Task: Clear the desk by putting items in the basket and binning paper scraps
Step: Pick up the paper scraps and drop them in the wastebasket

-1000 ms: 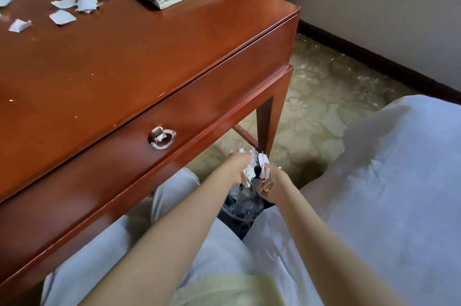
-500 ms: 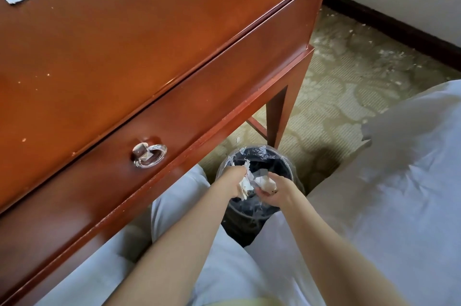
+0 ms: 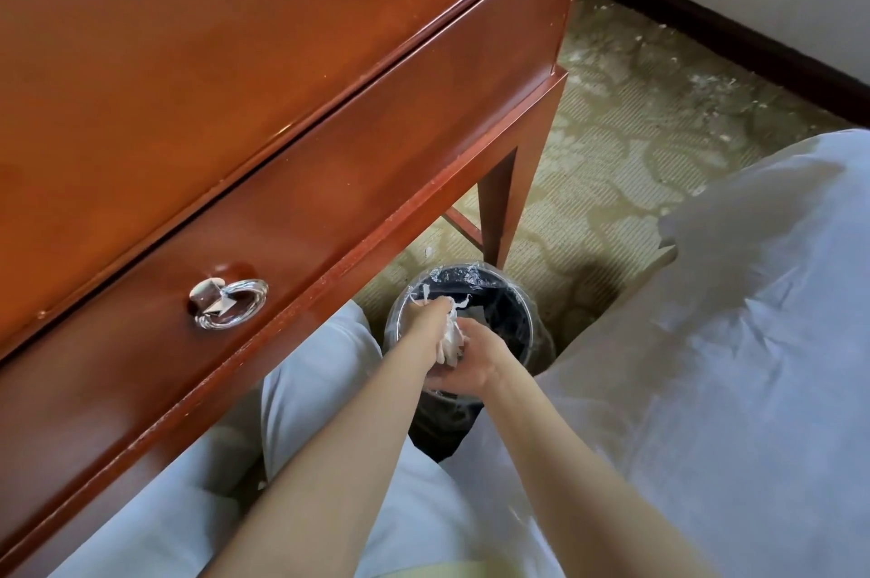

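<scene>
In the head view, both hands are together directly above the opening of a black waste bin [image 3: 507, 312], which has a clear plastic liner. The bin stands on the patterned carpet [image 3: 612, 163], under the front edge of the desk [image 3: 235, 59] and near its leg [image 3: 503, 200].

The paper scraps [image 3: 451, 335] are a white crumpled bunch held between the two hands, over the inside of the bin. The left hand [image 3: 426, 317] has its fingers closed around the upper part of the bunch, and small white ends stick out beside its knuckles. The right hand [image 3: 472, 361] is below and to the right. Its fingers are bent around the lower part of the scraps and its thumb lies against them.

One small white scrap [image 3: 428, 251] lies on the carpet behind the bin. The desk drawer has a shiny ring handle [image 3: 229, 302]. The person's legs, in light trousers [image 3: 320, 370], are under the desk. A bed with a white sheet [image 3: 706, 342] is on the right, touching the bin's side.
</scene>
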A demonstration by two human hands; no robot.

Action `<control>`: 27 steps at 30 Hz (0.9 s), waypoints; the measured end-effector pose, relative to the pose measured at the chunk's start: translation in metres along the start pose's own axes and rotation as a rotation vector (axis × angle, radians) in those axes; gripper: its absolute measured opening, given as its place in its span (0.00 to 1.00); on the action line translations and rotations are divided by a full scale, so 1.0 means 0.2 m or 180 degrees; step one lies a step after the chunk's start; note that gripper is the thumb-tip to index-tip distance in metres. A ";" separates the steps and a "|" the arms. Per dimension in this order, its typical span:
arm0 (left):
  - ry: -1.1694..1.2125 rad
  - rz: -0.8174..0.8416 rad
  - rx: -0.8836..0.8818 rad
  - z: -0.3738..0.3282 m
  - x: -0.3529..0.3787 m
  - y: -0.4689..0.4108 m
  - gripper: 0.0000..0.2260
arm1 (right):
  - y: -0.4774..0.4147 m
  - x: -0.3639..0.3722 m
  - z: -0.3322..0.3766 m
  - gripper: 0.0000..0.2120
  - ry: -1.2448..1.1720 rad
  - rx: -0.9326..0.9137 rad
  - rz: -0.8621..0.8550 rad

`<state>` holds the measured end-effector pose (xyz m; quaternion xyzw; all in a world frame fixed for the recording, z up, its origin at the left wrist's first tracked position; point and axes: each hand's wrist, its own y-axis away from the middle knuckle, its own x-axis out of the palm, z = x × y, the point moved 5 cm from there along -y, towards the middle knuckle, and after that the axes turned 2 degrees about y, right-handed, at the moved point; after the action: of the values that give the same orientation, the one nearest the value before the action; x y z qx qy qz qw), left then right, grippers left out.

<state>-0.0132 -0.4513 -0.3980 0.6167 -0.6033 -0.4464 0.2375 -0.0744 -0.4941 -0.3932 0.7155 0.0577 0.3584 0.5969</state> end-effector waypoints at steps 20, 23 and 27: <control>-0.0462 0.0748 -0.0129 -0.09 -0.09 0.12 0.15 | 0.02 -0.18 0.13 0.09 0.0218 -0.0856 -0.0899; -0.0515 0.0834 0.0105 -0.15 -0.13 0.20 0.19 | 0.11 -0.13 0.19 0.12 0.0486 -0.1098 -0.0872; -0.0620 0.1027 0.0537 -0.24 -0.16 0.35 0.18 | 0.21 -0.07 0.23 0.09 0.0696 -0.1411 -0.0726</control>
<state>-0.0067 -0.4438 -0.3072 0.4837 -0.7496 -0.4080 0.1939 -0.0718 -0.5499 -0.3629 0.5133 0.1221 0.3679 0.7657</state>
